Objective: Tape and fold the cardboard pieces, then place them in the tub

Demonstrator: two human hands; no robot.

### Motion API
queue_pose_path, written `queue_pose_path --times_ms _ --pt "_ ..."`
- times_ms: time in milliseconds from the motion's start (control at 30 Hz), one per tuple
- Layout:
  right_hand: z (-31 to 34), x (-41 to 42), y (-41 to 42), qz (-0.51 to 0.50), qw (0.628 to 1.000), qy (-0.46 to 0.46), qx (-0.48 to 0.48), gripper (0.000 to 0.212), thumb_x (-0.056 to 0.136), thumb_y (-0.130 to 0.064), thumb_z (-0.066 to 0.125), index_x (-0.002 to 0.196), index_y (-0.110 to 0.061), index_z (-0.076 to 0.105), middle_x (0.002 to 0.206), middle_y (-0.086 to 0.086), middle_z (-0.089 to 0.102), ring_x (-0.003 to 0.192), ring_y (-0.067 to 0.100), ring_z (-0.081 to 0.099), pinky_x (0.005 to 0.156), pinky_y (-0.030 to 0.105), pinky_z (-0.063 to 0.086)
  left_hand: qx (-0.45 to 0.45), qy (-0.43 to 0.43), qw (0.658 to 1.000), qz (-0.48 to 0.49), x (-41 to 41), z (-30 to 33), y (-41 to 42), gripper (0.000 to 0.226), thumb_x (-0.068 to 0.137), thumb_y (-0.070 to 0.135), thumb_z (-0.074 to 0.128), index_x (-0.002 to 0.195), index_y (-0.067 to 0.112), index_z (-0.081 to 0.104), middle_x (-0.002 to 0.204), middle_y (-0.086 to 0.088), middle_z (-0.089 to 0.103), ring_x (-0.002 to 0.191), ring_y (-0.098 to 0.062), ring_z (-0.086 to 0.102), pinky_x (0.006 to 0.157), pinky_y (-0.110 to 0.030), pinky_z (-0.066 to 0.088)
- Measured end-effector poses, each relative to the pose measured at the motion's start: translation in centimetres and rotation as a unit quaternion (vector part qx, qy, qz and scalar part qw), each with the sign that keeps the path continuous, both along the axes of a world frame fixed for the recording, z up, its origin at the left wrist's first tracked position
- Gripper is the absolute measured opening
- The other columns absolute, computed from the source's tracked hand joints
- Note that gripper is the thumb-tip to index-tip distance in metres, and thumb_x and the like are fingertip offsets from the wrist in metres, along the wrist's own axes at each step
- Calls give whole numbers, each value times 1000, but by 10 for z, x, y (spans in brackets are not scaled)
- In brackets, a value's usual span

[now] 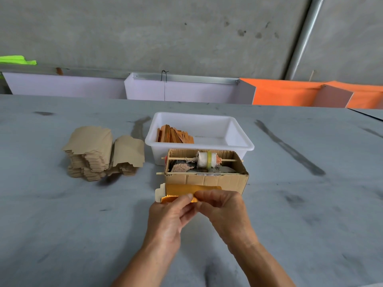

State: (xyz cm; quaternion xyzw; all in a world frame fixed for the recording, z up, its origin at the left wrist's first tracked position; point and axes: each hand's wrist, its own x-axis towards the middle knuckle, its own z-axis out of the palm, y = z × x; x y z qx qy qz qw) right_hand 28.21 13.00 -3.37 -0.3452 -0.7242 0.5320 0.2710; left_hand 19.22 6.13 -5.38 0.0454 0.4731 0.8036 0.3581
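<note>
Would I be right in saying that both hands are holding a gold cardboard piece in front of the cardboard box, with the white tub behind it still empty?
Not quite: the head view shows the white tub already holds finished pieces, stacked at its left side. The rest stands: the left hand and right hand hold a gold cardboard piece in front of the cardboard box.
</note>
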Motion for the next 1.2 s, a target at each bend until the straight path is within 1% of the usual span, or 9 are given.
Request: queue_pose_path --times_ms 100,167,333,467,600,700,933,1067,1200 --pt "3 0 -3 23 999 -8 25 28 79 -4 71 80 -32 75 69 -9 72 49 -6 56 47 6 39 -21 -31 999 14 2 -3 4 14 68 -5 72 79 2 67 75 -15 71 68 -28 69 54 -29 57" --pt "3 1 -4 31 999 -16 39 31 79 -4 70 75 -34 73 61 -9 70 44 -4 52 45 6 36 -34 -53 998 25 2 -5 5 19 65 -4 74 82 1 66 76 -16 71 68 -27 69 52 -28 57" --pt "1 5 -11 26 997 -34 57 27 79 -1 70 83 -27 71 55 -11 65 46 -5 55 46 7 38 -56 -74 995 19 3 -6 6 22 65 -2 74 85 -5 66 84 -21 70 71 -29 67 54 -28 58" --pt "-7 5 -17 -28 991 -65 111 34 79 -8 71 99 -32 58 67 -8 68 68 1 64 63 14 49 -63 -100 993 4 3 -6 7 33 71 -1 74 102 -6 63 99 -24 69 88 -35 68 71 -34 58" --pt "-13 5 -27 -76 984 -54 153 44 81 -12 69 111 -32 44 70 -14 66 74 3 63 70 22 49 -69 -119 990 26 5 -4 10 26 73 -2 73 96 -1 62 92 -19 69 72 -26 68 51 -23 56" --pt "-19 4 -37 -120 977 -30 173 52 78 -15 72 110 -35 36 65 -24 59 68 -4 54 62 11 37 -72 -135 987 43 7 -3 12 19 72 0 74 87 2 62 82 -15 68 60 -20 66 43 -19 51" --pt "-31 -2 -41 -211 974 71 42 53 72 -17 80 92 -40 36 72 -32 64 68 -2 59 64 10 38 -77 -125 988 45 8 2 17 21 70 8 75 85 9 61 72 -6 65 58 -13 60 43 -18 46" --pt "-31 -3 -38 -222 968 119 -20 50 70 -17 81 92 -37 41 73 -29 67 77 4 64 81 35 49 -74 -113 990 36 9 3 17 31 70 10 76 97 11 59 79 -5 65 66 -14 60 57 -26 41" --pt "-31 -4 -34 -224 962 148 -41 49 70 -12 82 92 -33 43 72 -22 69 77 10 67 83 44 52 -78 -109 991 27 12 3 16 38 70 12 77 104 14 59 94 -6 67 70 -13 61 60 -27 40"
